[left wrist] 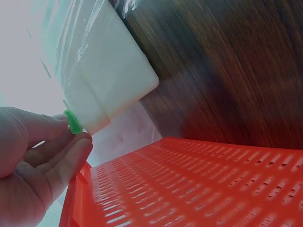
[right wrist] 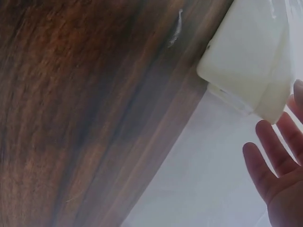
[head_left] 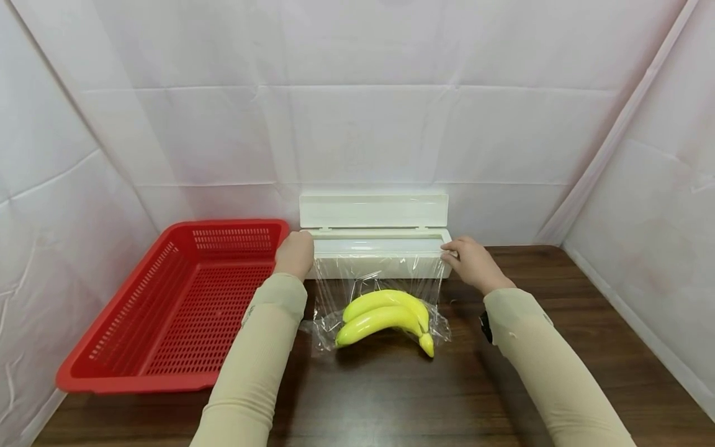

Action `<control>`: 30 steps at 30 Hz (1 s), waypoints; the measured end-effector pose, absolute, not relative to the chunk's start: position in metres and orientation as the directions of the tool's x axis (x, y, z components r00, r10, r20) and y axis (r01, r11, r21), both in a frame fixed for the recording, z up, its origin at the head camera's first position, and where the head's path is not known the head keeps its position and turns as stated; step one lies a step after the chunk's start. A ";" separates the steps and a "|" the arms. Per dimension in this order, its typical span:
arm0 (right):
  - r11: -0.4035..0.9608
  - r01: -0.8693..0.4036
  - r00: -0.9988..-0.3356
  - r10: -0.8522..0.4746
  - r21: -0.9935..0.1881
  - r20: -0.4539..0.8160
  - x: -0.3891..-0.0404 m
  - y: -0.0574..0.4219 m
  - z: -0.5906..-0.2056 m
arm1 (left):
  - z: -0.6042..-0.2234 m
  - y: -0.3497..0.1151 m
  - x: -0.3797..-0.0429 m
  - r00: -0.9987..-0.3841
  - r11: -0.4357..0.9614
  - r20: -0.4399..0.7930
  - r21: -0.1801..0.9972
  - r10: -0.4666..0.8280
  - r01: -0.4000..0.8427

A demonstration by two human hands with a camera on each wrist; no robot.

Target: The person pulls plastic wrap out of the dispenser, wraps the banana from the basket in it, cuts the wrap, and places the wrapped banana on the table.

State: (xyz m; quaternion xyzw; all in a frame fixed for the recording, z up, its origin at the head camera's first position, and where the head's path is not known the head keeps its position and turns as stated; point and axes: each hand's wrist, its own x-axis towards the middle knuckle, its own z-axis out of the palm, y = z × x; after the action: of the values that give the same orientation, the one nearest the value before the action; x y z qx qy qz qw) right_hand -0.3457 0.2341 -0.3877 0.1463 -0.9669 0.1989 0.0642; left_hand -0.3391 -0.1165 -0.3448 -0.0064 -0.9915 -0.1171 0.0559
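Observation:
A white cling film dispenser [head_left: 380, 268] stands with its lid raised at the back of the table. A sheet of clear cling film [head_left: 329, 292] runs from its front down over two yellow bananas [head_left: 385, 316] lying joined at the stem. At the dispenser's left end my left hand [head_left: 295, 254] pinches a small green slide cutter [left wrist: 73, 123] between thumb and fingers. My right hand [head_left: 472, 264] holds the dispenser's right front corner with thumb and forefinger; in the right wrist view its other fingers [right wrist: 274, 146] spread out beside the end.
A red plastic basket [head_left: 134, 298] with slotted walls stands left of the dispenser, close by my left forearm. White cloth [head_left: 357, 136] hangs behind and on both sides of the dark wooden table [head_left: 391, 403].

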 end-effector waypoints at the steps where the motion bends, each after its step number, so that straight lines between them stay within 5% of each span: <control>1: 0.879 -0.302 -0.951 -0.249 -0.369 0.183 -0.346 0.235 -0.388 | -0.345 -0.117 -0.340 -0.994 0.973 0.108 0.228 0.004 0.029; 30: 0.900 -0.316 -0.939 -0.251 -0.299 0.236 -0.345 0.233 -0.390 | -0.335 -0.132 -0.348 -0.995 0.967 0.009 0.235 0.095 0.094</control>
State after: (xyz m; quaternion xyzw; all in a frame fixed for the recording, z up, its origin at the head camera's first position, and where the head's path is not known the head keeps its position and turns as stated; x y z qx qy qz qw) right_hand -0.3448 0.2325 -0.3901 0.1462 -0.9700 0.1686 0.0963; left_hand -0.3482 -0.1321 -0.3349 -0.0477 -0.9918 -0.1185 -0.0014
